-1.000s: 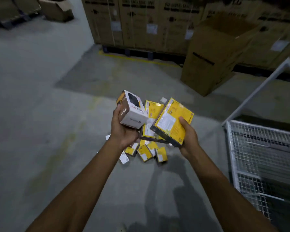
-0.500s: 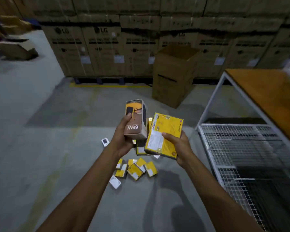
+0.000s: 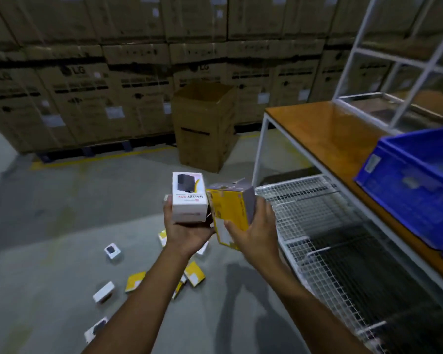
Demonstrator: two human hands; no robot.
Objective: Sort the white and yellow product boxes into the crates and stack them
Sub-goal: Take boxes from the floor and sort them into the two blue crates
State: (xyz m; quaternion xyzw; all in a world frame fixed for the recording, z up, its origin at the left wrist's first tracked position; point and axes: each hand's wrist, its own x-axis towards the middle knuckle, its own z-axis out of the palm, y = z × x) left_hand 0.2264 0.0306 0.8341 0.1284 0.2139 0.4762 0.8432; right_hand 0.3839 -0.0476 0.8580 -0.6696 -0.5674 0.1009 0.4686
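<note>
My left hand (image 3: 186, 232) grips a white product box (image 3: 188, 198) printed with a dark charger, held upright. Right beside it, my right hand (image 3: 257, 232) holds a yellow product box (image 3: 229, 213) with a grey side, tilted, touching the white one. Both are at chest height over the floor. A blue crate (image 3: 414, 185) stands on the wooden table at the right, apart from my hands. Below my arms, several yellow boxes (image 3: 194, 274) and white boxes (image 3: 103, 292) lie scattered on the concrete floor.
The wooden table top (image 3: 325, 139) has a white frame and a wire-mesh shelf (image 3: 317, 226) beneath it. An open cardboard carton (image 3: 205, 126) stands on the floor ahead. A wall of stacked large cartons (image 3: 87, 93) closes the back.
My view has swung right and up, bringing the table and blue crate into sight. Both hands with their boxes have moved toward the table; the yellow box has turned edge-on.
</note>
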